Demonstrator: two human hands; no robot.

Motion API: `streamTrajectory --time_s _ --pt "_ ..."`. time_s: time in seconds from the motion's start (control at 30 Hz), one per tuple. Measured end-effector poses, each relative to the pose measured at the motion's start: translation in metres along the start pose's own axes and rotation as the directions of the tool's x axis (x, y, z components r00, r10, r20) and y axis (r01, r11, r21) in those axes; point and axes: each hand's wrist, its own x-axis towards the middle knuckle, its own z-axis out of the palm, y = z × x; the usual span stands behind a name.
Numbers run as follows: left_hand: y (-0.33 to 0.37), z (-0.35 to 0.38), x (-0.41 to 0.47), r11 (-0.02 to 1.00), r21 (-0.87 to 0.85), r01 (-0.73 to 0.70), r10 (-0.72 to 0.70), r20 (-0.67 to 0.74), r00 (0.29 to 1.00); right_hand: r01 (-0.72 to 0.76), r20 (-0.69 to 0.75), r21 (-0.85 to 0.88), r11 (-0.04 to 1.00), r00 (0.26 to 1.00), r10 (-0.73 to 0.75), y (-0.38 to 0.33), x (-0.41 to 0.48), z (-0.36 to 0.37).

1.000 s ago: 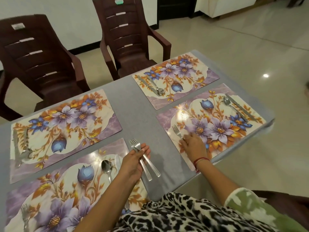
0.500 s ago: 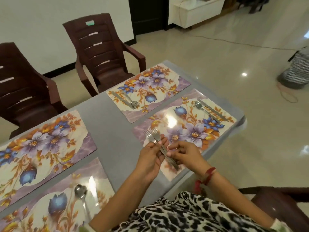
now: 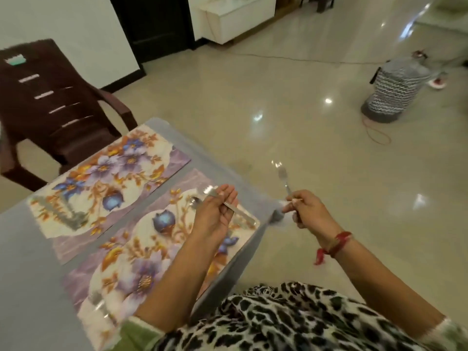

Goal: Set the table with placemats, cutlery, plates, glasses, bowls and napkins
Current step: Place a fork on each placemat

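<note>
Two floral placemats lie on the grey table (image 3: 30, 262): a near placemat (image 3: 131, 262) and a far placemat (image 3: 106, 173). My left hand (image 3: 215, 214) hovers over the right end of the near placemat, shut on a steel fork (image 3: 238, 211) that points up-left. My right hand (image 3: 309, 211) is past the table's right edge, over the floor, shut on a second fork (image 3: 283, 178) with its tines up. A spoon (image 3: 196, 202) lies on the near placemat just left of my left hand. Blurred cutlery (image 3: 73, 219) rests on the far placemat's left end.
A dark brown plastic chair (image 3: 50, 102) stands behind the far placemat. On the glossy floor at the right sit a zigzag-patterned basket (image 3: 392, 95) and a thin red cord (image 3: 377, 135). A white cabinet (image 3: 235, 19) stands at the back.
The view has swung right. My hands, together over the near placemat half a second ago, have parted: the right one took one fork out past the table edge, the left kept the other.
</note>
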Motion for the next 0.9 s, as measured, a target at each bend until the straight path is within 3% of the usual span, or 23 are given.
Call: streamTrajectory --time_s 0.07,0.2,0.33,0.47,0.7,0.9 --pt "-0.002 0.026 0.014 1.0 0.002 -0.001 0.001 0.005 1.0 0.03 -0.016 -0.065 0.997 0.999 -0.031 -0.009 0.024 -0.025" --pt "-0.009 0.059 0.053 0.999 -0.024 0.044 -0.045 -0.035 0.998 0.087 0.024 -0.013 0.996 0.996 -0.086 -0.027 0.076 -0.049" --pt "-0.009 0.08 0.108 0.985 -0.009 0.171 -0.171 -0.041 0.984 0.046 0.152 -0.067 0.997 0.988 -0.035 -0.034 0.123 -0.056" --pt "-0.006 0.11 0.175 0.988 0.061 0.142 -0.142 0.003 0.99 0.122 0.287 -0.209 0.97 0.956 -0.059 -0.038 0.193 -0.066" --pt "0.016 0.16 0.28 0.963 -0.269 0.026 -0.079 -0.188 0.979 0.2 0.477 -0.296 0.934 0.878 -0.037 -0.097 0.329 -0.074" --pt "0.042 0.175 0.311 0.871 -0.474 -0.125 -0.027 -0.3 0.953 0.141 0.58 -0.193 0.971 0.814 -0.004 -0.15 0.397 -0.055"
